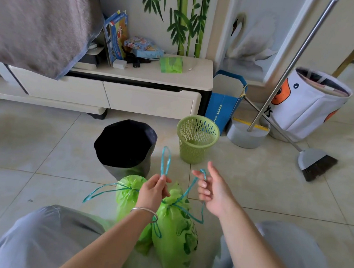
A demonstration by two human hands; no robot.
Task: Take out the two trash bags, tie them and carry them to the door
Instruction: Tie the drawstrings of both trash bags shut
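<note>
Two green trash bags lie on the floor tiles between my knees. The right bag (175,231) has its neck cinched by a teal drawstring. My left hand (153,191) pinches one loop of that drawstring (166,161) and holds it upright. My right hand (211,191) has the other loop hooked over its fingers. The left bag (128,190) lies partly behind my left forearm, its neck gathered, with a loose teal loop trailing to the left.
A bin lined with a black bag (125,144) and an empty green mesh basket (196,139) stand just beyond the bags. Behind them is a low white cabinet (111,93). A blue paper bag (224,101), dustpan, broom (315,164) and white fabric hamper (308,103) crowd the right.
</note>
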